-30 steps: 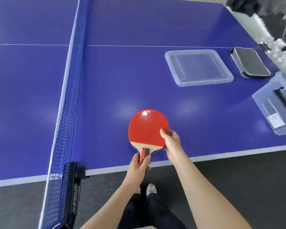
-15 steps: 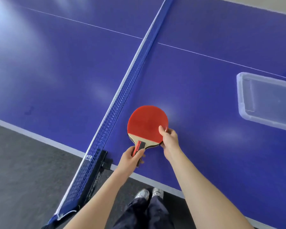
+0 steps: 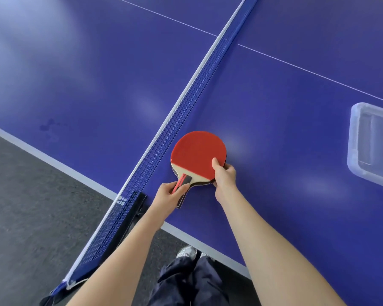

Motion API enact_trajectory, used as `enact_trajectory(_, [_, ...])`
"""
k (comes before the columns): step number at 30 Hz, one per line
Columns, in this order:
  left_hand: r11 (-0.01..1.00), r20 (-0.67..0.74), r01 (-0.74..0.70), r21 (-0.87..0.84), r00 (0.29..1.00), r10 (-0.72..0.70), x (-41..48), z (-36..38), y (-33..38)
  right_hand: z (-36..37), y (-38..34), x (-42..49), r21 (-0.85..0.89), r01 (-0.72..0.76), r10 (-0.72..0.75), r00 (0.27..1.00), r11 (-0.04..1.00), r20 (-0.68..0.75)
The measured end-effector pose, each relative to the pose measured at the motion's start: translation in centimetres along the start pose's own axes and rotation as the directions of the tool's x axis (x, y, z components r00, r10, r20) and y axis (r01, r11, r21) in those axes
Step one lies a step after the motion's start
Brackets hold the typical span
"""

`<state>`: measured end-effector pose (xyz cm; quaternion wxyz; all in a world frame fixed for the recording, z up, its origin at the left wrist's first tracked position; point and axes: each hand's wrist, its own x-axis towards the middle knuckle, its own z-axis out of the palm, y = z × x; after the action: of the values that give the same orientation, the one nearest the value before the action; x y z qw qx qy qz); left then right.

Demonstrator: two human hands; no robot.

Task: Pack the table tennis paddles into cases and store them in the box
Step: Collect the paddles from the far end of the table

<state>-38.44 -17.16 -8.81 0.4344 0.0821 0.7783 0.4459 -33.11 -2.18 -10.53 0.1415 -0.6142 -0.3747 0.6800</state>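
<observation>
A red-faced table tennis paddle (image 3: 196, 152) is held just above the blue table (image 3: 285, 138), close to the net. A dark edge of a second paddle shows beneath it, stacked face to face. My left hand (image 3: 171, 194) grips the handles from below. My right hand (image 3: 223, 176) pinches the lower right edge of the blades, thumb on the red rubber. A clear plastic lid (image 3: 373, 146) lies at the right edge of view. The cases and the box are out of sight.
The blue net (image 3: 179, 120) runs diagonally from top right to bottom left, with its black clamp (image 3: 133, 208) at the table's edge just left of my hands. Dark carpet floor (image 3: 31, 206) lies beyond the table's near edge. My shoes show below.
The view has swung left: the black case and the storage box left the frame and the clear lid slid to the right edge. Both hands keep the same hold on the paddles.
</observation>
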Motion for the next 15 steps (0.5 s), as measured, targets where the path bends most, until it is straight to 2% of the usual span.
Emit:
enact_trajectory(5, [1.000,-0.060,-0.002,-0.024,0.998,0.001,-0.1,0.2,-0.8,-0.2,0.1,-0.1,-0.095,0.035,-0.038,0.999,0.995,-0.033])
enact_trajectory(10, [0.999,-0.204,-0.024,0.032,0.979,0.030,-0.3,1.2,-1.3,-0.7,0.1,0.2,-0.430,0.134,-0.178,0.982,0.893,-0.063])
enact_trajectory(15, [0.992,-0.253,-0.047,0.120,0.964,0.076,-0.1,1.5,-1.4,-0.8,0.1,0.7,-0.472,0.191,-0.256,0.964,0.861,-0.077])
